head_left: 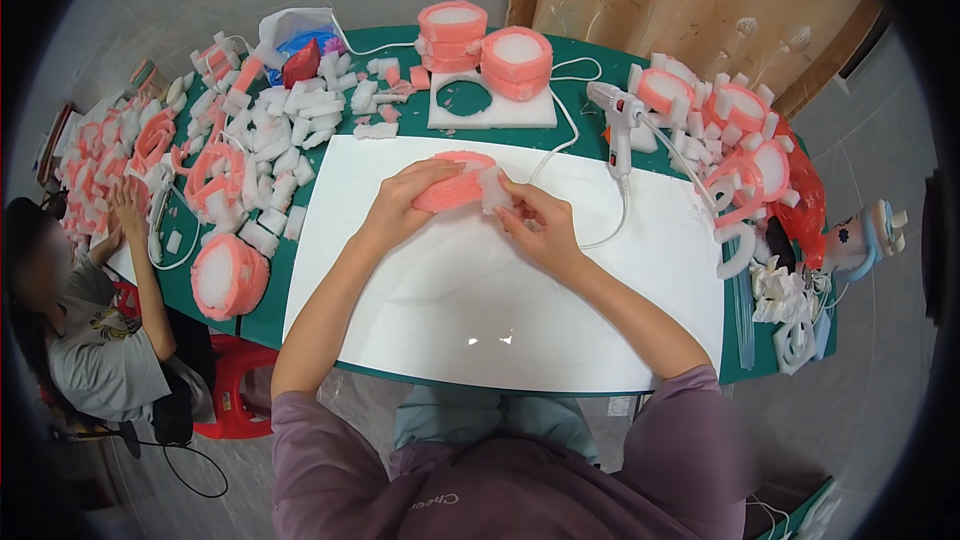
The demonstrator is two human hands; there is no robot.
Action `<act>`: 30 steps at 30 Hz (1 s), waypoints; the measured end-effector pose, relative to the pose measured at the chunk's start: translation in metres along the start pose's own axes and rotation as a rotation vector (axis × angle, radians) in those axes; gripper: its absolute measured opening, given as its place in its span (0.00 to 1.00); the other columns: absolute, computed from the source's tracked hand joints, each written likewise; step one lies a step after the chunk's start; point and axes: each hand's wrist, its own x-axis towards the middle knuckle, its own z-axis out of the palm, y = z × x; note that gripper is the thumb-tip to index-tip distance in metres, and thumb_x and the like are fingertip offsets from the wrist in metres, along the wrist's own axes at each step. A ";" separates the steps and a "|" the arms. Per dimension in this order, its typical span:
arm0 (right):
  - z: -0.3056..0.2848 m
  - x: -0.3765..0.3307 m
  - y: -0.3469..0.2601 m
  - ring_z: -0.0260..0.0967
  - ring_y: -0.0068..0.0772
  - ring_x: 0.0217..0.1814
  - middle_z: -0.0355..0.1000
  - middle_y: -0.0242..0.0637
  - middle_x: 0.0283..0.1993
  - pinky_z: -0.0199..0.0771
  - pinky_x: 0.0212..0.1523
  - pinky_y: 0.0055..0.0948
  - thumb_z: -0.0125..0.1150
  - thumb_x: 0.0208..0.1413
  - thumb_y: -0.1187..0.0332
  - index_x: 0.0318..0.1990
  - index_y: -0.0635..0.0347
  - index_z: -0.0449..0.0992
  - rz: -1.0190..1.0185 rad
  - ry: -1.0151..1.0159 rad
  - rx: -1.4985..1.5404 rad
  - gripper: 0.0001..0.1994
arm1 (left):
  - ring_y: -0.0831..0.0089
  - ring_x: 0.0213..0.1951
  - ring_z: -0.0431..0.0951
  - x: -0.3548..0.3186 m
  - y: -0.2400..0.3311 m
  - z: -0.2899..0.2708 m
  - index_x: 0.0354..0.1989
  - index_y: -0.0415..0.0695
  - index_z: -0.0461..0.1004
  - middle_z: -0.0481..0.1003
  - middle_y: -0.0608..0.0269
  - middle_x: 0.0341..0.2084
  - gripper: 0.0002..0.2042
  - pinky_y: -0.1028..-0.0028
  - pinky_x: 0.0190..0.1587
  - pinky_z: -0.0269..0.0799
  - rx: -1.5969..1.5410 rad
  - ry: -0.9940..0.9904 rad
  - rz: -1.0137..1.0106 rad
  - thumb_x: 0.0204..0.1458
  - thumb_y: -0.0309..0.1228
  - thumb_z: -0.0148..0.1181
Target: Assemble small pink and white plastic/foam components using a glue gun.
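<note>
My left hand (pixel 400 205) is wrapped round the left side of a round pink foam piece (pixel 450 192) with some white showing in its top. It is held above a white board (pixel 480 310). Between the thumb and fingers of my right hand (pixel 543 230), a small white foam block (pixel 493 190) is pinched at the right side of the pink piece. The two pieces appear to touch, though the contact itself is partly hidden. A white hot glue gun (pixel 618 125) stands beyond my right hand, its cord running down onto the board.
Loose white foam blocks (pixel 275 135) cover the table's left part, near a pink-and-white foam drum (pixel 230 275). Stacked pink foam rounds (pixel 452 35) stand at the back beside a white foam slab (pixel 490 118). More foam assemblies (pixel 740 105) crowd the right. A co-worker (pixel 100 320) sits at the left.
</note>
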 end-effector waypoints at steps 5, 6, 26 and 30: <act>-0.002 0.000 -0.001 0.59 0.18 0.20 0.64 0.32 0.24 0.61 0.23 0.15 0.59 0.44 0.76 0.46 0.64 0.69 -0.007 0.000 -0.025 0.18 | 0.62 0.44 0.72 0.002 0.001 -0.001 0.38 0.40 0.72 0.73 0.59 0.38 0.17 0.71 0.46 0.68 -0.012 -0.004 -0.002 0.34 0.18 0.58; -0.002 0.000 -0.002 0.59 0.17 0.20 0.64 0.32 0.24 0.61 0.23 0.15 0.59 0.44 0.76 0.46 0.64 0.69 0.004 -0.015 -0.030 0.18 | 0.62 0.43 0.72 0.003 0.001 -0.001 0.38 0.40 0.72 0.73 0.59 0.38 0.17 0.71 0.46 0.68 -0.023 -0.001 -0.013 0.34 0.18 0.58; -0.001 -0.001 -0.004 0.57 0.16 0.19 0.60 0.29 0.19 0.59 0.21 0.15 0.58 0.46 0.74 0.46 0.60 0.67 0.023 -0.056 -0.038 0.17 | 0.64 0.44 0.72 0.003 -0.001 -0.008 0.37 0.40 0.71 0.73 0.59 0.39 0.17 0.72 0.47 0.67 -0.037 -0.086 -0.065 0.34 0.17 0.59; 0.000 -0.001 -0.004 0.56 0.16 0.18 0.61 0.29 0.19 0.59 0.21 0.14 0.58 0.46 0.73 0.46 0.60 0.67 0.044 -0.072 -0.041 0.17 | 0.63 0.44 0.72 0.003 0.002 -0.010 0.39 0.40 0.71 0.73 0.60 0.40 0.18 0.71 0.47 0.68 0.004 -0.104 -0.043 0.34 0.19 0.60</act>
